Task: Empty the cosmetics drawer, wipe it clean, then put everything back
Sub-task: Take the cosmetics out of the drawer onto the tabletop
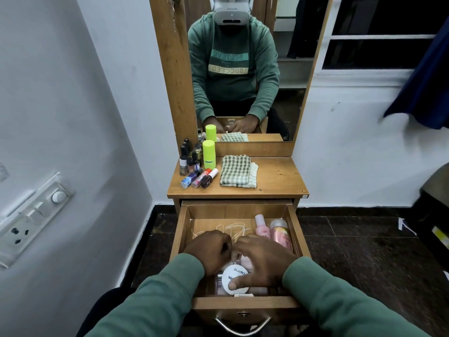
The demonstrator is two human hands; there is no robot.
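Pale white walls [97, 93], dark tiled floor [352, 251], a wooden dressing table [274, 176] with tall mirror [286, 69], a switchboard [31, 215] left, perhaps a dark window [379, 52] right

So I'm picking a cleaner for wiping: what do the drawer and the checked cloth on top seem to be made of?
The drawer: wood or wood-look laminate, satin brown with visible grain, cannot tell which; the checked cloth: woven cotton-like fabric, matt, softly folded, visible weave.

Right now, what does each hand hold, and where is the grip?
The right hand grips the white tub by its rim, thumb on the near edge. The left hand is curled; its hold is hidden.
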